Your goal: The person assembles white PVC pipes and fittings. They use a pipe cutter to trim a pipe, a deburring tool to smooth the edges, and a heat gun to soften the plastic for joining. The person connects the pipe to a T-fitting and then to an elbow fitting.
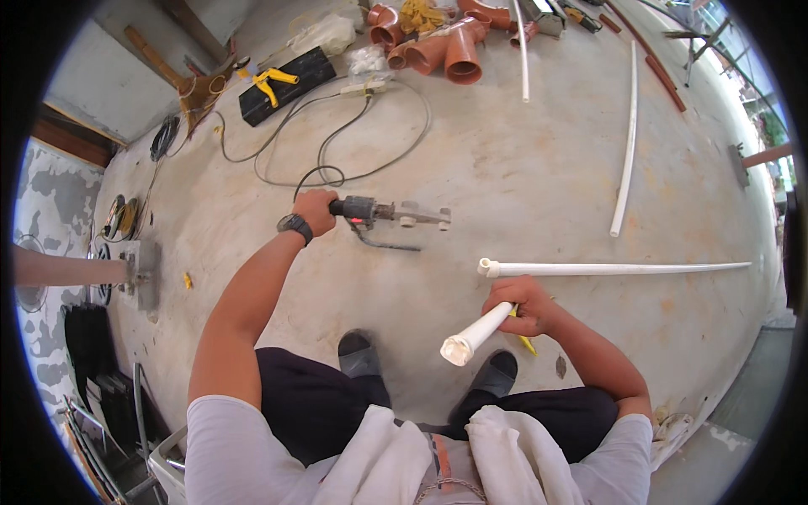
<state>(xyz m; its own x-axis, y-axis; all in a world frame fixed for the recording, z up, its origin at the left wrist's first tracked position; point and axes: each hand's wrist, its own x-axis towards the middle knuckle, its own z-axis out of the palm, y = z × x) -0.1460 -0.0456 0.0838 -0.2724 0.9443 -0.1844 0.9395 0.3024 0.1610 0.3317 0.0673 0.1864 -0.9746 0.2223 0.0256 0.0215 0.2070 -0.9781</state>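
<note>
My left hand (316,212) is closed around the black handle of a pipe welding iron (362,208). Its flat metal plate, with round sockets on it, points to the right above the floor. In my right hand (520,305) is a white plastic pipe (480,332), one end tilted toward me. That end looks rough and whitish inside. A thin yellow object (527,343) shows beneath the same hand; I cannot tell whether it is held too. Just beyond lies a long white pipe with an elbow fitting (589,269).
Two more white pipes (624,151) lie farther right. Orange-brown pipe fittings (446,50) are heaped at the back. A black case (286,86) carries a yellow pipe cutter (273,84). The iron's cable (425,126) loops over the concrete floor. A post (76,269) stands left.
</note>
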